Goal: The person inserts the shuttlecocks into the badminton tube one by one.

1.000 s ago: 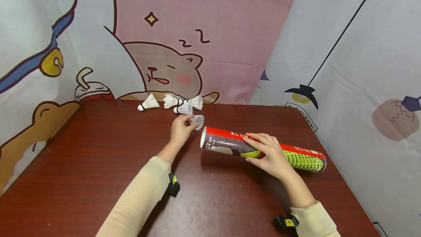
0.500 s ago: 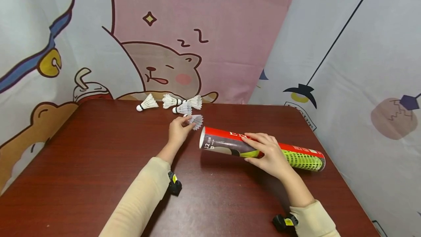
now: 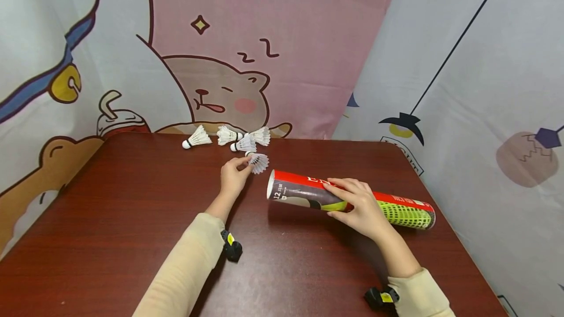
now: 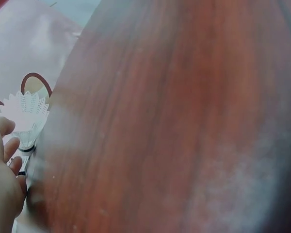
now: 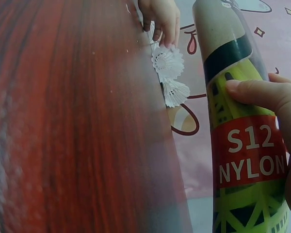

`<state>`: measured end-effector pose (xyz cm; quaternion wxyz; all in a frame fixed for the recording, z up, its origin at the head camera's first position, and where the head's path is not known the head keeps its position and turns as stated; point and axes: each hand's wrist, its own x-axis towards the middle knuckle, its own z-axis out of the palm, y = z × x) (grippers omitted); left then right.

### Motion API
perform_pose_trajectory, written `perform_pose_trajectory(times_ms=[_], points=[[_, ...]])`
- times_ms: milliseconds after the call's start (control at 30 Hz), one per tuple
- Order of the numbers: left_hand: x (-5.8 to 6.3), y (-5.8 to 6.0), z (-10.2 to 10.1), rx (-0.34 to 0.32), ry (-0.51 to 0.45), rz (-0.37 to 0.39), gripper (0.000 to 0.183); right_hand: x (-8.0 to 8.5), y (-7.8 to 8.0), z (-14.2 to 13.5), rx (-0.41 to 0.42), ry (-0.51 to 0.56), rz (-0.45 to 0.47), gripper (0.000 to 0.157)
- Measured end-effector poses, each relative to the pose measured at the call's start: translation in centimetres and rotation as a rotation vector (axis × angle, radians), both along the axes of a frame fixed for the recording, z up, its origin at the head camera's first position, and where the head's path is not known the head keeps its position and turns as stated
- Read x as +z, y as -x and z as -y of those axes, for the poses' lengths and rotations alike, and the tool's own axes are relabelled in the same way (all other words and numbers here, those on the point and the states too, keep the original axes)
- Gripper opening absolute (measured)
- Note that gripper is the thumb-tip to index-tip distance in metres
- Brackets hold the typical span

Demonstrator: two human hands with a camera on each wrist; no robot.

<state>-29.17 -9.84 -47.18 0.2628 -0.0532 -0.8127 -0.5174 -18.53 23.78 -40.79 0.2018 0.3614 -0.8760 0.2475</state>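
A white shuttlecock [image 3: 258,163] rests near the back of the table, its skirt turned toward me. My left hand [image 3: 233,176] is at its left side, fingertips right at the skirt edge. In the left wrist view, that hand's thumb overlaps the white skirt [image 4: 24,114] while the other fingers are spread apart. My right hand [image 3: 359,205] grips a long red, black and yellow-green shuttlecock tube [image 3: 304,192] round its middle. The tube lies slanted, its white-lined end facing the left hand. The right wrist view shows "S12 NYLON" printed on the tube [image 5: 250,150].
Several more shuttlecocks lie along the back edge: one apart at left [image 3: 198,137], the others clustered just behind the near shuttlecock. The brown table [image 3: 132,219] meets a cartoon-printed cloth [image 3: 308,62] behind it. Both wrists wear small black cameras.
My left hand has shifted left, and its fingers have slid from over the shuttlecock's skirt to its left edge. The shuttlecock has turned slightly and moved a little left. The right hand holds the tube still.
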Motion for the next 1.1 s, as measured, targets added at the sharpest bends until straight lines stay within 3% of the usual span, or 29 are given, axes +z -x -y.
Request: perform_pose_trajectory(times_ms=[333,533,1100], points=[[0.2,-0.4,0.6,0.057,-0.010,-0.015,0.013,0.0,0.0,0.0,-0.001,-0.002,0.001,0.076],[0.4,-0.6,1.0,0.047,-0.049,-0.003,0.010,-0.1,0.0,0.0,-0.002,-0.007,-0.005,0.076],[2.1,-2.1,1.1,0.012,-0.119,-0.165,0.006,-0.2,0.1,0.0,0.001,-0.001,-0.008,0.077]])
